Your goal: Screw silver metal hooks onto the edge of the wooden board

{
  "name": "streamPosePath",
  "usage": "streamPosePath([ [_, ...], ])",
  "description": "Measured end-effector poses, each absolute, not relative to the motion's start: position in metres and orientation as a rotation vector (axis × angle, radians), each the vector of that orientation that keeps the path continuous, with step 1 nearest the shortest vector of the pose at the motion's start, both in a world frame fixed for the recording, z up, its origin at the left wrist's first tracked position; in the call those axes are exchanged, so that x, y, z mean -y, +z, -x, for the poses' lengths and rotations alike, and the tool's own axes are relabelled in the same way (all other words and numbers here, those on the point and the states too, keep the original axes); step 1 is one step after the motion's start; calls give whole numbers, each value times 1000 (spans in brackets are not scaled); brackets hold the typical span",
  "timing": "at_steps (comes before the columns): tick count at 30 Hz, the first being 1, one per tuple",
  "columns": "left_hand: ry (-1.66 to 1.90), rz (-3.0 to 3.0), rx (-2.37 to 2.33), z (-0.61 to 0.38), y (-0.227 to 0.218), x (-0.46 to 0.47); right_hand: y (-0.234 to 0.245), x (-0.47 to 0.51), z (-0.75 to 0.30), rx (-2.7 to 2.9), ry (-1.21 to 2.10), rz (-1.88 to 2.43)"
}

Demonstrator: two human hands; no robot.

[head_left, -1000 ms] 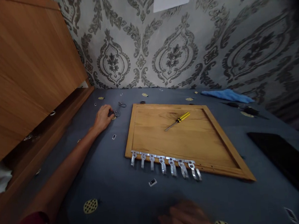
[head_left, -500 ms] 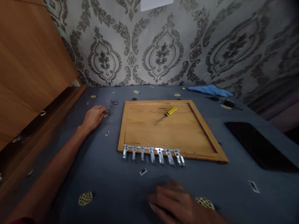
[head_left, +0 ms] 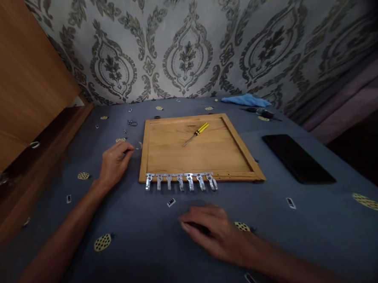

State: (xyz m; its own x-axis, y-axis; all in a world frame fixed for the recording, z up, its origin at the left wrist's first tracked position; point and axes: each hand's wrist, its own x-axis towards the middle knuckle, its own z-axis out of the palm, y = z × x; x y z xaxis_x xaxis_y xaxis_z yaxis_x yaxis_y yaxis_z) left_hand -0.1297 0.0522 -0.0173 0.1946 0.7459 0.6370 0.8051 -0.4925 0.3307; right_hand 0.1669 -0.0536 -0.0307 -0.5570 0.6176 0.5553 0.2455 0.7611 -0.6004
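My left hand (head_left: pixel 115 163) is beside the left edge of the wooden panel (head_left: pixel 237 145), pinching a small curved metal hook (head_left: pixel 138 146) between thumb and fingertips. In front of the panel, just above the cloth, my right hand (head_left: pixel 210 230) has its thumb and fingers drawn together; whatever they may hold is hidden. Along the panel's near edge sits a row of several shiny metal hooks (head_left: pixel 180 181) on a thin strip, their ends hanging over the edge. A screwdriver (head_left: pixel 201 129) with a yellow and black handle lies across the panel.
Behind my left hand, small metal pieces (head_left: pixel 132 123) lie on the grey patterned cloth (head_left: pixel 140 242). To the right are a black tablet-like slab (head_left: pixel 297 158), a dark tool (head_left: pixel 266 113) and a blue cloth (head_left: pixel 246 100). A wooden cabinet (head_left: pixel 21 79) borders the left side.
My left hand has lifted the metal hook from the cloth and come right and nearer, towards the panel's left edge. My right hand has shifted slightly forward. The view has tilted down and turned right.
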Motion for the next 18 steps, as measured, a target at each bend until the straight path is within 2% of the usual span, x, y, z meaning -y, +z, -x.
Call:
streamPosePath([
  [6, -1212, 2478, 1372, 98, -7, -28, -21, 49, -171, 2060, 698, 741],
  [12, -1131, 2591, 981, 65, 4, 1, -23, 46, -171, 1758, 977, 897],
  [18, -1132, 2671, 823, 44, 7, 18, -21, 43, -169, 1495, 1173, 901],
])
